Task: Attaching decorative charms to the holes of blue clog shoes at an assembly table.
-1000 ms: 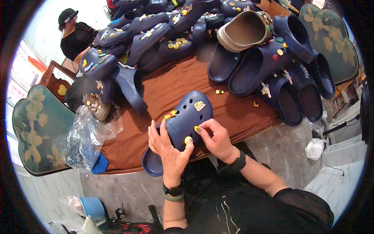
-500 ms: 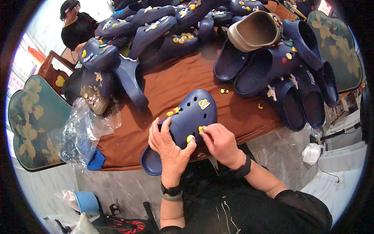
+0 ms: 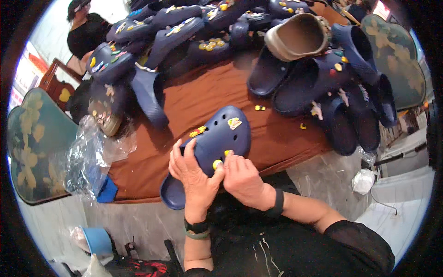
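Note:
A navy blue clog (image 3: 220, 138) with round holes is tilted over the near edge of the table, toe pointing away. My left hand (image 3: 196, 182) grips its side, fingers over the upper and thumb beside a round yellow charm (image 3: 217, 164). Against the clog's right side, my right hand (image 3: 247, 182) is closed, its fingertips pinching a small yellow shoe charm (image 3: 227, 153). The fingers hide most of that charm, and I cannot tell whether it sits in a hole. A red-and-yellow charm (image 3: 197, 131) and a white-and-yellow charm (image 3: 234, 123) sit on the clog's upper.
Navy clogs (image 3: 177, 34) with charms are heaped at the back of the brown-covered table (image 3: 203, 87). More clogs, with a beige one (image 3: 300, 39) on top, lie at right. Two loose charms (image 3: 260, 108) lie nearby. Clear plastic (image 3: 94, 157) hangs at left; a person (image 3: 87, 30) is beyond.
My right hand has turned and moved left, closer to my left thumb, still pinching the yellow charm at the clog. The whole view has shifted slightly.

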Motion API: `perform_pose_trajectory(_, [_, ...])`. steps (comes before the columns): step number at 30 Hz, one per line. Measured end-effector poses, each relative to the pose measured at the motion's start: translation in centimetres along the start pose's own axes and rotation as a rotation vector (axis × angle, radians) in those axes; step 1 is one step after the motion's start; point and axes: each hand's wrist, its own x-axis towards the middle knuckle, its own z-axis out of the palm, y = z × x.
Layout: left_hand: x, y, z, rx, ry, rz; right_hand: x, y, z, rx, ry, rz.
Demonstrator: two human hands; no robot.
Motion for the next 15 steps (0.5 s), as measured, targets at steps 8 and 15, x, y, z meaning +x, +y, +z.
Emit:
perform_pose_trajectory(8, [0.2, 1.1, -0.8, -0.022, -0.026, -0.025, -1.8, 1.6, -0.1, 0.34, -0.006, 0.108])
perform_pose_trajectory(15, [0.0, 0.7, -1.3, -0.019, -0.02, -0.041, -6.0, 10.7, 1.6, 0.363, 0.122, 0.472])
